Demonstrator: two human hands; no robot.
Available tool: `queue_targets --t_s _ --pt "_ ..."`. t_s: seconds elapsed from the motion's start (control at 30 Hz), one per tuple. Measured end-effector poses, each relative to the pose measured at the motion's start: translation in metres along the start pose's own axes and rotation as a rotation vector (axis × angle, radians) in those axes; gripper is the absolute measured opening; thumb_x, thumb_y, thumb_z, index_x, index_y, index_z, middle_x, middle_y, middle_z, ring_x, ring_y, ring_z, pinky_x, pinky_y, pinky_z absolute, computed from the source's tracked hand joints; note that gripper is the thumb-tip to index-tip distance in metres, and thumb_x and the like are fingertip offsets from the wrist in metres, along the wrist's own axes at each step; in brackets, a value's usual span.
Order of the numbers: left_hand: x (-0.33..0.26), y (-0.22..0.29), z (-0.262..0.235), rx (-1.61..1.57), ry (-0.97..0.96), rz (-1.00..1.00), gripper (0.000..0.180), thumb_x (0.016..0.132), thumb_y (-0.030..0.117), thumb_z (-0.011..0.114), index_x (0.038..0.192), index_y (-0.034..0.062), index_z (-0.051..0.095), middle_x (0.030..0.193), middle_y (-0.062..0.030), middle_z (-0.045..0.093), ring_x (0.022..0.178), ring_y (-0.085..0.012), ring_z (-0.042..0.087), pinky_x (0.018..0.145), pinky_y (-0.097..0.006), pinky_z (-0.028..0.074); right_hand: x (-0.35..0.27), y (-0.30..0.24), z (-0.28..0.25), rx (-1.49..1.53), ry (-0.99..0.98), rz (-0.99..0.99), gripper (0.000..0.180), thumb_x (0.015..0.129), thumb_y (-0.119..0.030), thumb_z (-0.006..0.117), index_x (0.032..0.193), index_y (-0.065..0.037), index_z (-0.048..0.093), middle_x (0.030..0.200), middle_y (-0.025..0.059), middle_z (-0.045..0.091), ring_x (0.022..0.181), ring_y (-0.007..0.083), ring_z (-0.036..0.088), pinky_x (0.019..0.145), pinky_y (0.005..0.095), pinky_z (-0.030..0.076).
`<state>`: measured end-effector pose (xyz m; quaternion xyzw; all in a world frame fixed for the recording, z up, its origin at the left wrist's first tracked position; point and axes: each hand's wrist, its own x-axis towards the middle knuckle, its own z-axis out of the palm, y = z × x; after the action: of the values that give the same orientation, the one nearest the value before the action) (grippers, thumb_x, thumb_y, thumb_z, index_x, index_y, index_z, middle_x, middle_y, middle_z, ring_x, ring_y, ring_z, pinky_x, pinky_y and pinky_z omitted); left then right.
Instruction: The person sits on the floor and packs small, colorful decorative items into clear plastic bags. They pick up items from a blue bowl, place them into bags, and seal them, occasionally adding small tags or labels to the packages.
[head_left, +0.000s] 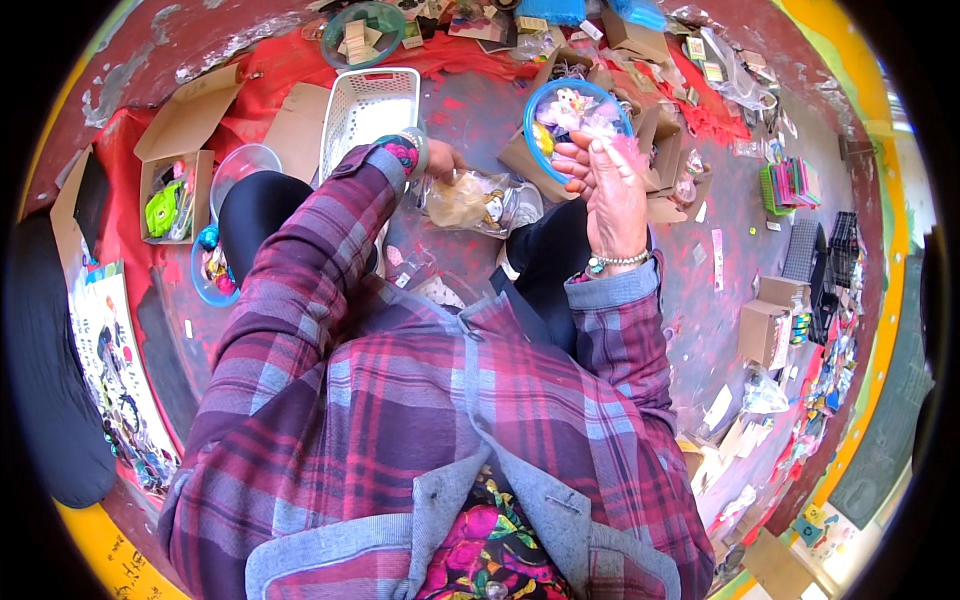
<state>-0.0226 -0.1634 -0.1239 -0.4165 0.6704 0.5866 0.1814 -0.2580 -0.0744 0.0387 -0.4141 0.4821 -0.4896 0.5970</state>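
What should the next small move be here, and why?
Perhaps the right hand should come down and steady the right end of the clear plastic bag: the left hand is at the bag's left part, no hand touches its right end, and the right hand is up near the blue basin.

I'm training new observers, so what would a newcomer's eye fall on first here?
Probably the plaid shirt, filling the lower middle. Next might come the blue basin with pink and white items, partly behind the right hand, and the white basket at top, left of centre. At far left, a bright green item stands out in a cardboard box.
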Motion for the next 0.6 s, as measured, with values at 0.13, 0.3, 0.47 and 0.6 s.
queue_targets --t_s 0.13,0.3,0.47,0.6 --pt "0.034 -0.006 -0.002 0.02 -0.007 -0.051 0.045 0.076 0.017 0.061 0.12 0.0113 0.053 0.103 -0.0026 0.06 0.093 -0.0153 0.053 0.082 -0.03 0.043 -0.001 -0.001 -0.001 -0.015 -0.002 0.034 0.037 0.091 -0.03 0.05 0.107 0.002 0.057 0.095 0.0116 0.063 0.08 0.015 0.062 0.062 0.0206 0.044" --pt "0.053 -0.016 0.003 0.26 0.097 -0.004 0.049 0.073 0.019 0.062 0.121 0.0129 0.053 0.108 -0.0092 0.061 0.098 -0.0214 0.056 0.085 -0.033 0.044 -0.001 -0.003 0.0 -0.046 -0.014 0.056 0.035 0.091 -0.03 0.05 0.105 0.002 0.058 0.093 0.0111 0.064 0.078 0.0139 0.062 0.061 0.0202 0.043" --pt "0.051 -0.008 0.011 0.359 0.515 0.002 0.042 0.071 0.019 0.062 0.111 0.008 0.058 0.103 -0.0136 0.061 0.099 -0.0307 0.055 0.087 -0.038 0.043 0.0 -0.003 0.0 -0.049 -0.02 0.056 0.033 0.091 -0.028 0.051 0.104 0.001 0.059 0.093 0.0106 0.065 0.077 0.0132 0.062 0.06 0.0198 0.043" --pt "0.033 -0.008 0.027 0.498 0.866 0.388 0.031 0.073 0.014 0.058 0.103 0.005 0.058 0.098 -0.0158 0.059 0.093 -0.0334 0.052 0.084 -0.041 0.044 0.0 -0.002 0.002 -0.047 -0.045 0.058 0.032 0.091 -0.027 0.051 0.103 0.001 0.06 0.092 0.0101 0.065 0.077 0.0127 0.062 0.06 0.0199 0.043"
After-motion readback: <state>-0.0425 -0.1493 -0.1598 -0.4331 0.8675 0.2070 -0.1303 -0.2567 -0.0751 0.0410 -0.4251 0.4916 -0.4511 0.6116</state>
